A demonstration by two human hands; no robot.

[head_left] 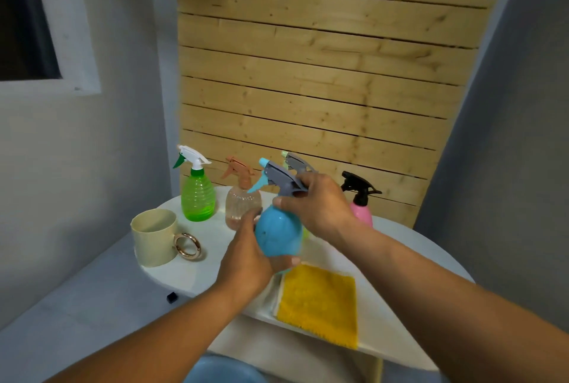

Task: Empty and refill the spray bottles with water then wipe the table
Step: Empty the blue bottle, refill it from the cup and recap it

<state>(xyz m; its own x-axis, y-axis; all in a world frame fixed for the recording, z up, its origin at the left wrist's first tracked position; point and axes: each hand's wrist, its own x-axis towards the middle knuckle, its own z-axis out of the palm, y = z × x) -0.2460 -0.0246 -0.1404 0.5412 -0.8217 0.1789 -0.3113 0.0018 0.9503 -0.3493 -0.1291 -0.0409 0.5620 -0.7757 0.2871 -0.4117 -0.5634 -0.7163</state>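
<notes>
Above the table (pixel 400 247), both hands round the blue bottle (pixel 278 235)

Along the back of the white table (pixel 409 247) stand a green bottle (pixel 197 198), a clear bottle (pixel 240 205) and a pink bottle (pixel 361 208), blocking that edge. A cream mug (pixel 154 241) guards the left rim. A yellow cloth (pixel 318 302) lies flat at the front. Bare tabletop lies open on the right, and between mug and cloth.
</notes>
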